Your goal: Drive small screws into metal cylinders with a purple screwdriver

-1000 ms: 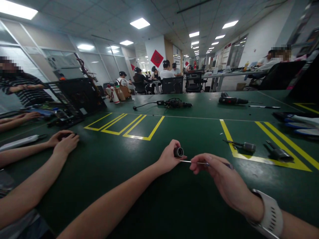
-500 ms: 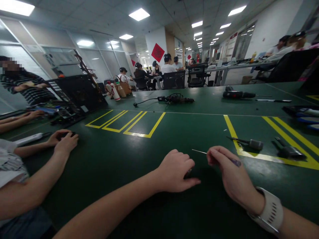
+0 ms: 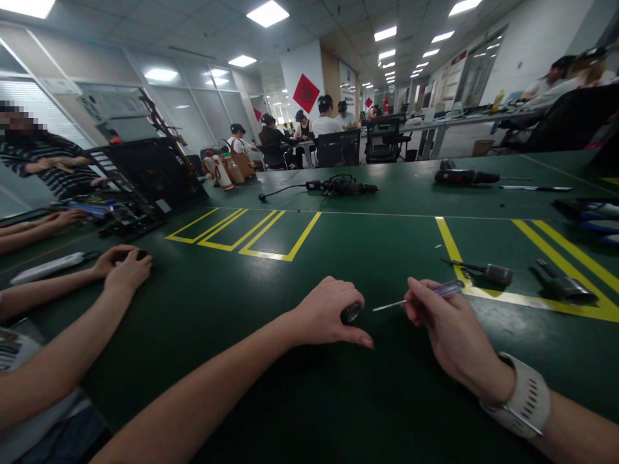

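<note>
My left hand [image 3: 329,312] is closed around a dark cylindrical part [image 3: 351,313], whose round end shows between thumb and fingers; the rest is hidden by the hand. In my right hand [image 3: 440,319] is a slim screwdriver [image 3: 447,289] with a translucent purple handle. Its thin metal shaft points left toward the dark part, with a gap between the tip and that part. Right of my hands, two dark cylindrical parts lie on the table: one with thin leads [image 3: 498,274], the other with an open round end [image 3: 573,290].
Yellow tape [image 3: 290,235] marks the green table [image 3: 271,303]. Farther back lie a cabled black device [image 3: 343,185] and a power drill [image 3: 464,175]. At the left, a co-worker's hands [image 3: 126,267] hold a dark item near a white tool [image 3: 48,267]. A black frame [image 3: 149,174] stands behind.
My left hand has moved slightly up and left, turning so the dark part's end shows. My right hand has tilted the screwdriver, so its handle is now in view and its tip sits lower.
</note>
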A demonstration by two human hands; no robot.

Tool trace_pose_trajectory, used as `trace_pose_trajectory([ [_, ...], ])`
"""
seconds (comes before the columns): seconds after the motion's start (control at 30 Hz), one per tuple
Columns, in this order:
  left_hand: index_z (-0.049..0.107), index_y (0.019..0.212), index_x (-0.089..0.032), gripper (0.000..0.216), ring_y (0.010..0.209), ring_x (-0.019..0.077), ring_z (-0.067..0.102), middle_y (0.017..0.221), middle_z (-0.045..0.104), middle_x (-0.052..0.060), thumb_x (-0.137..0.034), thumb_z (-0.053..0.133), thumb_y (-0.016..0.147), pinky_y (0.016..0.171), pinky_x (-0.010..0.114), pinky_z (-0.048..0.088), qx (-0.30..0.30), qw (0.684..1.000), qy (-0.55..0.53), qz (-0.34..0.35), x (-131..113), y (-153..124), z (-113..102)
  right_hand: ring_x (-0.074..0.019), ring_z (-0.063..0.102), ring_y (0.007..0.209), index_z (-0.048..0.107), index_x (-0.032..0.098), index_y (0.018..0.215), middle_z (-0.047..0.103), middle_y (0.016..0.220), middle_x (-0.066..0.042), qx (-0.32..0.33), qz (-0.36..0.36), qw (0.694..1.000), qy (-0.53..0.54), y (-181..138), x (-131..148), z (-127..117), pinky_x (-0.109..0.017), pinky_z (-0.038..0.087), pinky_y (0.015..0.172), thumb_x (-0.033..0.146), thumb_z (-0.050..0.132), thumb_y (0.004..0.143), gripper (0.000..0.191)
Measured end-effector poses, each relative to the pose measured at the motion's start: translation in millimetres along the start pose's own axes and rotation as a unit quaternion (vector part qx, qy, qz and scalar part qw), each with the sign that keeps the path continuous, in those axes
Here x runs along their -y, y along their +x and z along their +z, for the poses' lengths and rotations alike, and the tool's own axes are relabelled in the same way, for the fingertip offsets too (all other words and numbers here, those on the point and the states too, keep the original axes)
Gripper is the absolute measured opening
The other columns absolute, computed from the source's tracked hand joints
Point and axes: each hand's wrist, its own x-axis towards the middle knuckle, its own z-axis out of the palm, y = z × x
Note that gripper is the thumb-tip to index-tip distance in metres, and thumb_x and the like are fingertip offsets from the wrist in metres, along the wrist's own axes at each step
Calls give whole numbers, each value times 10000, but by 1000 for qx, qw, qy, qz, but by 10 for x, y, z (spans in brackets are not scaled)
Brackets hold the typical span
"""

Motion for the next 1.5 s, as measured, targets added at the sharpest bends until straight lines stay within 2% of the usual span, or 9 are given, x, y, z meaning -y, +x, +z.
trace_pose_trajectory([
  [0.17,506,951,-159,466,794,164,505,905,538,32,-445,721,652,701,270,408,-99,978,-176,-45,254,-5,41,-112,450,474,564,164,627,503,496,26,89,51,994,-34,-71,15,64,-238,342,466,515,610,767,381],
  [0.37,502,932,-153,196,812,154,516,884,533,28,-152,591,757,733,272,424,-139,966,-212,-51,240,21,162,-116,480,532,555,181,679,520,548,33,114,30,990,-81,-59,-65,84,-241,380,526,510,537,827,362],
  [0.57,514,913,-154,174,813,161,530,867,543,29,-142,587,756,743,286,430,-161,961,-219,-47,247,33,187,-132,486,525,548,189,658,521,538,28,130,-5,977,-168,-64,-37,73,-258,372,523,493,505,843,358],
  [0.77,624,963,-205,269,945,213,510,995,529,53,-221,692,704,829,351,404,-214,966,-122,-76,238,16,195,-146,448,541,504,209,550,481,547,27,126,-84,952,-268,-183,18,131,-283,314,534,430,532,822,351],
  [0.87,616,1030,-206,326,877,185,546,979,534,49,-228,690,713,756,307,444,-227,949,-191,-109,225,14,252,-151,469,564,509,208,561,492,573,20,118,-130,945,-277,-218,-34,146,-286,333,549,412,508,846,350],
  [0.97,623,1024,-191,331,895,187,570,967,586,50,-163,684,700,792,316,453,-227,932,-253,-127,206,20,332,-143,482,533,529,204,585,497,561,19,104,-122,959,-236,-217,-103,120,-269,367,516,438,456,883,386],
  [1.07,625,1036,-184,372,910,192,592,1002,612,62,-108,680,676,824,338,459,-220,903,-341,-141,174,35,387,-149,505,576,557,206,640,514,579,16,79,-143,970,-183,-218,-154,77,-263,399,537,446,427,909,383],
  [1.2,602,1079,-184,454,850,170,628,1048,605,69,-17,637,658,782,342,483,-197,831,-495,-157,93,50,384,-162,538,687,571,218,665,536,615,12,71,-181,972,-135,-235,-178,44,-267,420,631,403,464,912,327],
  [1.5,601,1052,-163,557,997,222,605,1093,581,77,109,541,571,837,369,473,-178,730,-630,-199,-74,36,286,-149,578,660,597,232,757,603,704,8,37,-225,946,-229,-227,-62,81,-230,452,552,369,465,907,243],
])
